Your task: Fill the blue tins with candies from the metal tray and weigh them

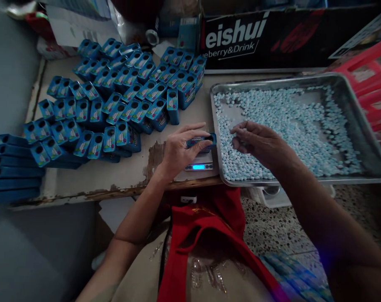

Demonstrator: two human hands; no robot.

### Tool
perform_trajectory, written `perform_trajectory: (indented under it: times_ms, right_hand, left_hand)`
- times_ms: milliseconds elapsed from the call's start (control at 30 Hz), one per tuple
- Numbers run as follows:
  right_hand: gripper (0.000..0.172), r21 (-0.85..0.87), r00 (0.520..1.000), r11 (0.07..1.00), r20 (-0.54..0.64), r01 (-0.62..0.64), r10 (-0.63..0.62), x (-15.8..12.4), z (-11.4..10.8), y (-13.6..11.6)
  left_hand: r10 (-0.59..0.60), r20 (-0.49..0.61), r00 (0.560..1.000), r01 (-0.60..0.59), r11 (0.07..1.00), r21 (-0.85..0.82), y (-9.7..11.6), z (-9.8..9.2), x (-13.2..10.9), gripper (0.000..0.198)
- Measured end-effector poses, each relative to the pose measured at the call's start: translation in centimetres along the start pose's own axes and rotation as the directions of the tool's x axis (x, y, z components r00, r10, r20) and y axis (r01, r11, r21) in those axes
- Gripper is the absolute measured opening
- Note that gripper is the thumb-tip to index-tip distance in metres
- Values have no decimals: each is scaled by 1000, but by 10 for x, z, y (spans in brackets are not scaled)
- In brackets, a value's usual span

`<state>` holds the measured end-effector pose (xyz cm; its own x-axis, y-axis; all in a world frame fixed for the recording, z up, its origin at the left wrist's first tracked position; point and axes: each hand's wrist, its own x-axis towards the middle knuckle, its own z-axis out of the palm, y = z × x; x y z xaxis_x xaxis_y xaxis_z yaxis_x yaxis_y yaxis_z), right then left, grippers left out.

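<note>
Fingers of the left hand [181, 149] bend partway round a small blue box [199, 141], gripping it over a compact scale [199, 167] with a lit display; whether box and scale touch is unclear. Half curled, the right hand [259, 140] hangs above a metal tray [314, 98], thumb and fingertips close together; I cannot tell if they pinch anything. Small rounded pale-blue and white tablets [281, 111] cover most of the tray. To the left, upright blue boxes [113, 105] with round dark holes crowd a pale table [124, 176], its near edge chipped to rough wood. Far off stands a black carton [236, 42]; right, slatted red plastic [371, 86]; near, speckled floor [265, 228].
</note>
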<state>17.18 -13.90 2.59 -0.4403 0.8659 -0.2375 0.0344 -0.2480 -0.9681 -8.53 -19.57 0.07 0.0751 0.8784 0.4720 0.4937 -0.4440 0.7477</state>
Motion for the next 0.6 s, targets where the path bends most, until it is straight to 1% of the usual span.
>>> perform_trajectory:
  times_ms: [100, 200, 300, 367, 400, 467, 533, 600]
  right_hand:
    - [40, -114, 995, 991, 85, 69, -59, 9, 20, -14]
    - [31, -308, 984, 938, 128, 160, -126, 17, 32, -20]
    - [19, -498, 970, 835, 177, 235, -168, 21, 33, -22]
    - [21, -560, 963, 786, 207, 262, -174, 21, 33, -21]
    - [22, -569, 962, 778, 216, 265, -170, 21, 34, -21]
    - [21, -546, 964, 800, 220, 248, -148, 20, 36, -21]
    - [22, -469, 973, 861, 195, 200, -120, 19, 37, -22]
    - [25, -335, 988, 932, 118, 137, -103, 17, 33, -23]
  left_hand:
    - [-54, -122, 991, 48, 998, -49, -5, -13, -5, 9]
    - [-135, -193, 972, 123, 990, -74, -13, -23, -9, 5]
    - [-182, -195, 964, 173, 983, -61, -19, -29, -14, 8]
    - [-196, -169, 966, 189, 980, -53, -20, -31, -16, 10]
    - [-198, -154, 968, 192, 980, -53, -20, -31, -16, 11]
    - [-189, -132, 973, 182, 981, -65, -18, -31, -16, 13]
    - [-174, -125, 977, 165, 983, -80, -17, -30, -15, 12]
    - [-165, -125, 978, 155, 984, -85, -16, -30, -14, 11]
